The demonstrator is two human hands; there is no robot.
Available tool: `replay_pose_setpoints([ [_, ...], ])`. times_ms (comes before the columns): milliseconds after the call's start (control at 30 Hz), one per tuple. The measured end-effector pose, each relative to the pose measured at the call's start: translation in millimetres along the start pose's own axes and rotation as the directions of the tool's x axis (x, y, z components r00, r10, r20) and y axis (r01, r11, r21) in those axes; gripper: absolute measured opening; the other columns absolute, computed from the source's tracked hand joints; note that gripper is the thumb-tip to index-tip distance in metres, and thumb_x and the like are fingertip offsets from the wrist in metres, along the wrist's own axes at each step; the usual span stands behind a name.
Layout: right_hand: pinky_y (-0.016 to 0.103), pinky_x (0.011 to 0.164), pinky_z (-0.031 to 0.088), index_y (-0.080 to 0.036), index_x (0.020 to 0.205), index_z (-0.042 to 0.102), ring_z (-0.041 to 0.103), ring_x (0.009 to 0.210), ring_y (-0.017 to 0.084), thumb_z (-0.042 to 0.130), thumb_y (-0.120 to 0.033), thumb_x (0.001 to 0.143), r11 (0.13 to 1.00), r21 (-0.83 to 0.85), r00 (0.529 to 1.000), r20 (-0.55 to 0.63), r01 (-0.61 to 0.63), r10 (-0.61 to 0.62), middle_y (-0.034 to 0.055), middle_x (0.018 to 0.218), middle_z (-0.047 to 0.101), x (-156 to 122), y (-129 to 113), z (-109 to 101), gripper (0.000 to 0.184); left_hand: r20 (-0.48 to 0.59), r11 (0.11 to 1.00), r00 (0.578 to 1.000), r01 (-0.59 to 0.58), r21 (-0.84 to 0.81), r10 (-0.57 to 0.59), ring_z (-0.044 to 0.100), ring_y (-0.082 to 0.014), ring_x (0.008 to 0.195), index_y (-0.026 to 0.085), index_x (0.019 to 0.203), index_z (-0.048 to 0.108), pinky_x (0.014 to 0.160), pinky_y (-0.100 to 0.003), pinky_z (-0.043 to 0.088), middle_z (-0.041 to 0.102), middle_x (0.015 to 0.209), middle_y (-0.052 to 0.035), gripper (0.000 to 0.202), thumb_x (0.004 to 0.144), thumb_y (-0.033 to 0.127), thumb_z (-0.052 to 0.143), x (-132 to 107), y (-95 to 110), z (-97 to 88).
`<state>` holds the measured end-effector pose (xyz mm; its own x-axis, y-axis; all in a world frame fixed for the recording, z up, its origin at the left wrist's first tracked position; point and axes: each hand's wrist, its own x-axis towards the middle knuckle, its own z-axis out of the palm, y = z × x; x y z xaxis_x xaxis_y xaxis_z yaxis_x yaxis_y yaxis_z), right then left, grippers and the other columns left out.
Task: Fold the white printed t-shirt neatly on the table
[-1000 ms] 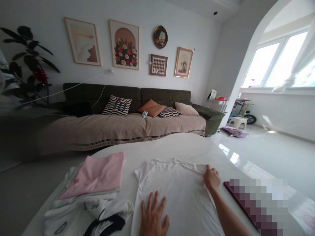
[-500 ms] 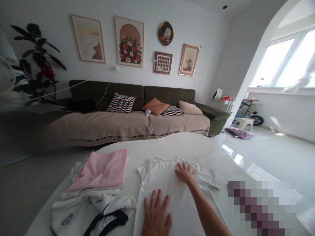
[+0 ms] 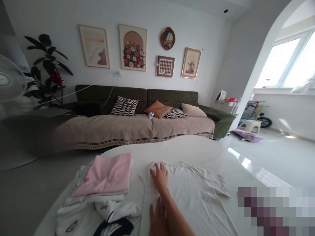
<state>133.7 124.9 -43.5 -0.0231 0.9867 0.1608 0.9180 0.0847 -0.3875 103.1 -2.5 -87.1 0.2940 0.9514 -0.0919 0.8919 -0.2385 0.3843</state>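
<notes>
A white T-shirt [image 3: 192,190] lies spread on the white table, its collar toward the far side and its right sleeve flat. My right hand [image 3: 159,177] reaches across to the shirt's left shoulder and rests there palm down, fingers stretched out. Nearer to me, my left hand [image 3: 156,218] lies on the left side of the shirt with its fingers apart. My right forearm covers part of that hand. Light creases run over the shirt's body.
To the left, a folded pink garment [image 3: 108,173] lies on other folded clothes. A white garment with dark trim [image 3: 83,216] is in front of them. Beyond the round-edged table [image 3: 197,147] stands a green sofa [image 3: 172,95] with cushions. A fan [image 3: 12,78] is at far left.
My right hand has moved left, from the right of the collar to the left shoulder. My left hand has slid slightly down, partly behind my right forearm. The view has shifted a little.
</notes>
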Motion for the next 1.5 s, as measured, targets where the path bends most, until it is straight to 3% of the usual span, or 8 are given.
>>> replay_pose_setpoints([
  [133,0.04,0.101,0.025,-0.033,0.137,0.013,0.028,0.127,0.017,0.035,-0.036,0.088,0.933,0.127,0.929,0.121,0.336,-0.351,0.002,0.139,0.033,-2.4,-10.8,-3.4,0.054,-0.009,1.0,1.0,-0.007,0.023,0.008,0.015,-0.0363,0.129,0.035,0.133,0.019,0.104,-0.061,0.013,0.022,0.142,0.0042,0.062,0.076,0.021,0.039,1.6,-1.6,6.7],
  [267,0.036,0.1,0.027,-0.022,0.139,-0.002,0.032,0.125,0.013,0.014,-0.028,0.092,0.975,0.084,0.976,0.056,0.206,-0.211,0.0049,0.139,0.033,1.8,-4.0,-5.6,0.05,0.036,1.0,0.999,-0.01,0.02,0.009,0.011,-0.0372,0.13,0.029,0.135,0.019,0.1,-0.067,0.007,0.017,0.143,-0.0015,0.061,0.077,0.019,0.036,-1.9,3.1,1.3],
  [400,0.047,0.103,0.016,-0.025,0.135,0.026,0.019,0.131,0.02,0.023,-0.031,0.09,0.997,-0.018,0.994,0.08,0.069,-0.068,0.005,0.141,0.029,7.8,18.5,-3.7,0.046,0.028,0.999,0.999,-0.029,0.016,0.028,0.006,-0.0339,0.131,0.029,0.136,0.015,0.099,-0.065,0.005,0.008,0.144,-0.0036,0.063,0.078,0.022,0.039,-10.6,8.2,-12.7],
  [600,0.054,0.1,0.011,-0.02,0.133,0.03,0.014,0.131,0.024,0.023,-0.032,0.089,0.998,-0.059,0.999,0.046,-0.002,0.005,0.0114,0.141,0.026,7.7,26.4,-12.3,0.046,-0.035,0.996,0.996,-0.078,0.051,0.08,0.007,-0.033,0.131,0.033,0.136,0.011,0.099,-0.063,0.013,0.004,0.143,-0.002,0.069,0.076,0.026,0.045,-16.4,9.8,-18.2],
  [800,0.03,0.085,0.039,-0.019,0.104,0.055,0.048,0.103,0.02,0.044,-0.031,0.082,0.979,0.034,0.977,0.066,0.201,-0.203,0.0087,0.11,0.056,1.6,-34.0,-5.6,0.028,-0.018,0.998,0.998,-0.065,0.004,0.065,0.013,-0.0316,0.131,0.036,0.134,0.018,0.104,-0.061,0.01,0.018,0.142,0.0062,0.056,0.082,0.026,0.035,-13.4,8.5,-12.7],
  [1000,0.036,0.077,0.042,-0.009,0.096,0.058,0.053,0.095,0.025,0.035,-0.008,0.079,0.983,0.122,0.99,0.01,0.139,-0.141,0.0171,0.098,0.058,-1.6,-54.5,4.9,0.029,-0.017,1.0,1.0,-0.012,-0.028,0.011,0.011,-0.0288,0.131,0.039,0.133,0.021,0.107,-0.055,0.011,0.016,0.143,0.0089,0.052,0.085,0.03,0.038,-10.9,9.4,-13.3],
  [1300,0.022,0.085,0.04,-0.027,0.098,0.061,0.055,0.099,0.012,0.038,-0.039,0.087,0.835,0.376,0.903,-0.015,0.402,-0.428,-0.0033,0.104,0.062,-15.5,-62.1,-15.7,0.028,-0.147,0.998,0.987,-0.062,0.024,0.065,0.016,-0.0319,0.13,0.038,0.132,0.025,0.105,-0.057,0.018,0.022,0.142,0.0022,0.06,0.079,0.023,0.048,-12.7,2.8,-7.6],
  [1500,0.053,0.102,0.011,-0.02,0.131,0.035,0.011,0.132,0.025,0.029,-0.033,0.088,0.977,0.165,0.989,0.032,0.135,-0.143,0.0086,0.142,0.025,-3.7,-17.6,-7.0,0.045,-0.166,0.993,0.982,-0.083,0.083,0.096,0.031,-0.0336,0.124,0.04,0.133,0.017,0.099,-0.063,0.026,0.032,0.138,0.0036,0.067,0.076,0.01,0.038,-5.9,1.5,2.3],
])
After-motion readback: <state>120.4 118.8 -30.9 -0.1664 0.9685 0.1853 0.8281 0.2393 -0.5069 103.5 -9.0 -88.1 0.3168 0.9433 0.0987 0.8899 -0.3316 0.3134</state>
